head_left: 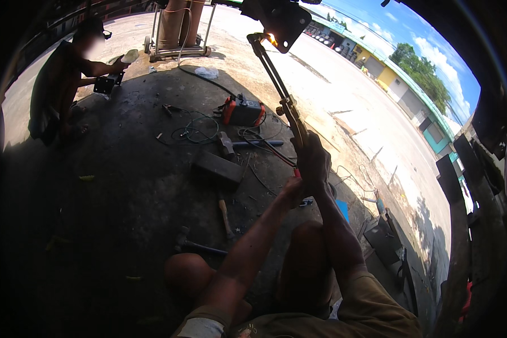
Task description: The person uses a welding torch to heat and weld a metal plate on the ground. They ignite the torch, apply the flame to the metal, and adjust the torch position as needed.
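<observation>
A long brass cutting torch [280,87] slants up from my hands, its head beside a dark steel plate with holes [290,25]. A bright orange flame [272,39] shows between the torch head and the plate's edge. My right hand [314,160] is closed around the torch's handle. Lower and to the left, my left hand [292,191] is closed at the torch's rear end, by a red hose fitting [297,172]. Its fingertips are partly hidden.
Around me lie a sledgehammer [227,145], a steel block [217,170], hammers [181,239], tangled cables and an orange-black welding machine [243,111]. Gas cylinders [174,25] stand on a cart farther off. At left another person [56,84] crouches, holding a dark metal bracket [108,84].
</observation>
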Demonstrator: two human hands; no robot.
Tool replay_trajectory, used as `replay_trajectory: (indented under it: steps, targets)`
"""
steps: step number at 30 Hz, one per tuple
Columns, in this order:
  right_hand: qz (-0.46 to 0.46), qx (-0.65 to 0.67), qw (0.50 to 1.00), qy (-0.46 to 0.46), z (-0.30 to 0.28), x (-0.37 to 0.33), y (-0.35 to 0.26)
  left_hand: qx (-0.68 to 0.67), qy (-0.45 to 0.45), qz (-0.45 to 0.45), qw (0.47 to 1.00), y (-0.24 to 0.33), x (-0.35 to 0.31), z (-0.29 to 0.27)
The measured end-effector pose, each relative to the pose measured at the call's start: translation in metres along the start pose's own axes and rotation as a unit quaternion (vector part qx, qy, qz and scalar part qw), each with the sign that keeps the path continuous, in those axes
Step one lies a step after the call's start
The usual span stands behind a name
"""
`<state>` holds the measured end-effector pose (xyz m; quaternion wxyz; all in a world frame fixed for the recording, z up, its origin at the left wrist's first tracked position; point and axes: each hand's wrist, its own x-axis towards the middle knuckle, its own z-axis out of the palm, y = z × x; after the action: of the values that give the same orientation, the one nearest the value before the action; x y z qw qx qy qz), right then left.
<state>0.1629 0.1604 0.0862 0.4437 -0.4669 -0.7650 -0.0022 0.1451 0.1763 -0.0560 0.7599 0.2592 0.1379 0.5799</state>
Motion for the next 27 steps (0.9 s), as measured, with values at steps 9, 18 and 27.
replay_trajectory:
  steps: [9, 18, 27]
  targets:
    - [-0.003, -0.014, 1.0, 0.001, -0.0027, 0.0, 0.0039, -0.011, -0.002, 0.007, 1.0, -0.0009, 0.0005, 0.0007]
    - [-0.016, -0.002, 1.0, -0.002, -0.004, -0.0007, 0.008, -0.007, -0.002, 0.008, 1.0, -0.0025, -0.0016, 0.0037]
    - [0.02, -0.027, 0.999, -0.032, -0.0063, 0.001, -0.0008, 0.058, -0.011, 0.017, 0.998, -0.0002, -0.0011, -0.0012]
